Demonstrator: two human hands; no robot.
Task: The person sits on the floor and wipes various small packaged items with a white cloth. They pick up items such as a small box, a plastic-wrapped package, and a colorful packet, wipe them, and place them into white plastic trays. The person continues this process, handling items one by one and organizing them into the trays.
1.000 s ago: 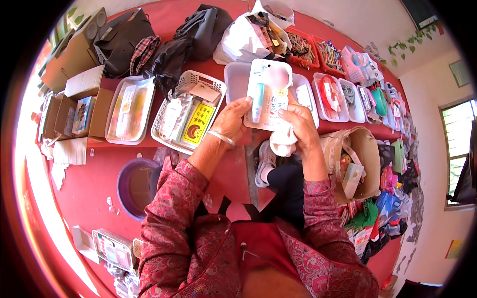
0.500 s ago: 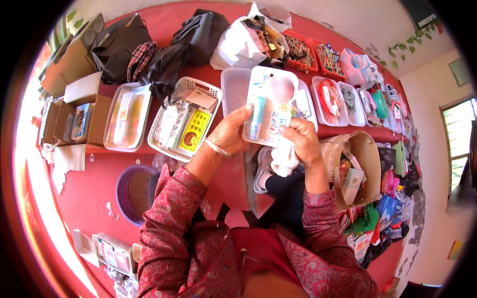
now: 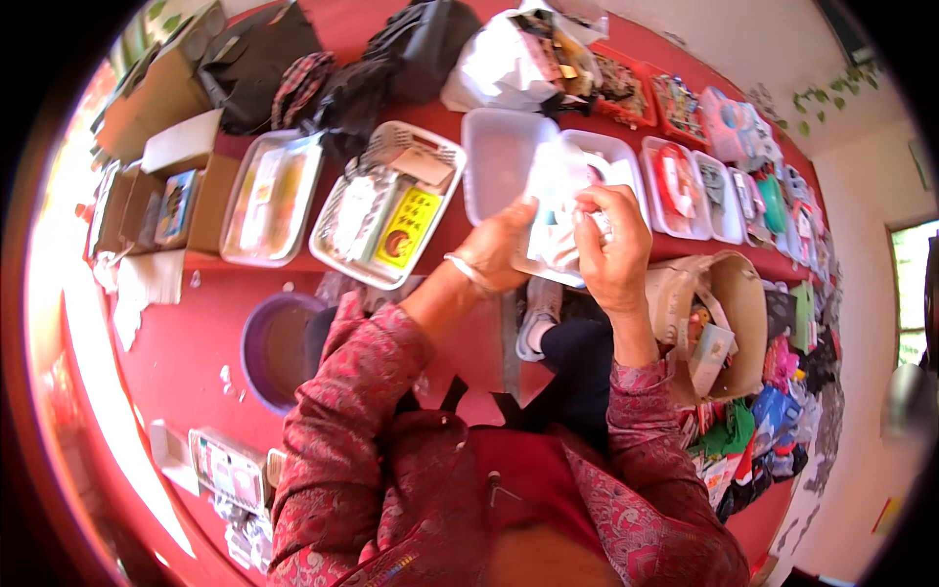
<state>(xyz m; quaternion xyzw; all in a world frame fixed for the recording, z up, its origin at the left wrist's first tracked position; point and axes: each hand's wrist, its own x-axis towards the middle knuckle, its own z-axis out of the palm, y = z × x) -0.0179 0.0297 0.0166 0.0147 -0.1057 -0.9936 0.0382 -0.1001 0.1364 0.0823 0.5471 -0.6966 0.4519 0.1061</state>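
Head view: better to steady pale, flat package (image 3: 548, 207) gripped by left hand (image 3: 497, 249), working gently with closed right hand (image 3: 616, 249), cannot tell holding what.

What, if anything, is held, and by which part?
The left hand holds a white package by its left edge; what the right hand holds is unclear.

Purple basin (image 3: 250, 354) (a round one), black bag (image 3: 432, 57).
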